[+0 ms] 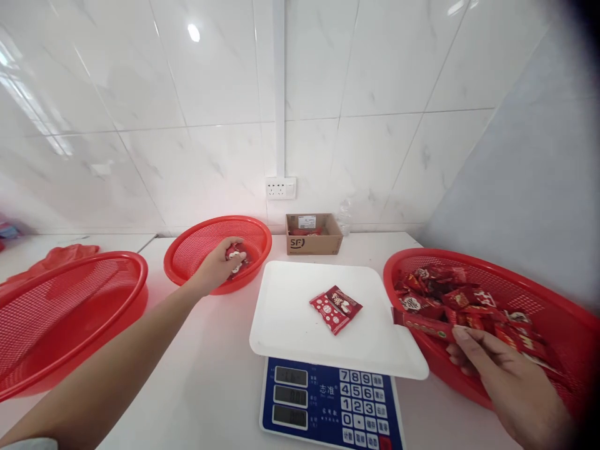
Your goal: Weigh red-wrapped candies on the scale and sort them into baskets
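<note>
My left hand [227, 259] reaches into the middle red basket [187, 250], its fingers closed round a red-and-white snack packet [235, 257]. At the right, my right hand [497, 369] pinches one end of a long red snack packet [424, 325] and holds it over the near rim of the right red basket [482, 267]. Many red wrapped packets [462, 300] fill that basket. Between my hands stands a digital scale [323, 400] with a white tray [285, 306]. Two red packets [336, 309] lie side by side on the tray.
Another red basket [135, 275] stands at the far left, with red plastic [70, 255] behind it. A cardboard box [314, 244] with red packets inside sits near the tiled wall, below a socket [280, 188]. Crumpled clear plastic [344, 215] is beside the box.
</note>
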A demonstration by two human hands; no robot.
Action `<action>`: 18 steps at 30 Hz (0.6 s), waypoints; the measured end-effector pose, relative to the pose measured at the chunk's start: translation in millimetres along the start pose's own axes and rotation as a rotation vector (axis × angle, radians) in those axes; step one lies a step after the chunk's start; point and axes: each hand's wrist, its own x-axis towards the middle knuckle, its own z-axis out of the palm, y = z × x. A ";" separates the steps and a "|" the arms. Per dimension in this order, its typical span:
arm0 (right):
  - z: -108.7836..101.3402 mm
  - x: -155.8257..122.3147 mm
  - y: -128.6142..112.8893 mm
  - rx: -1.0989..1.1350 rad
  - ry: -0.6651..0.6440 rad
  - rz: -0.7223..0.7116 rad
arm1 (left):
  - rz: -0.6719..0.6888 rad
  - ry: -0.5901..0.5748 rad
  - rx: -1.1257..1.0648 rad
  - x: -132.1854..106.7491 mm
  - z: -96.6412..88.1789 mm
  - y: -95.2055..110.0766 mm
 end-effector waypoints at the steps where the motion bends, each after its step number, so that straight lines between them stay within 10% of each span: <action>1: -0.1 -2.4 -4.7 0.006 -0.025 0.033 | 0.045 -0.045 0.002 -2.6 10.5 8.8; 10: -0.6 -6.7 -8.9 0.017 -0.045 0.004 | 0.557 -0.475 0.173 -29.8 97.5 48.7; 13: -2.0 -5.8 -5.0 0.014 -0.052 -0.013 | 0.611 -0.543 0.252 -31.6 91.6 47.3; 18: -2.6 -5.2 -4.0 -0.021 -0.042 -0.007 | 0.317 -0.193 0.514 -4.1 45.2 11.1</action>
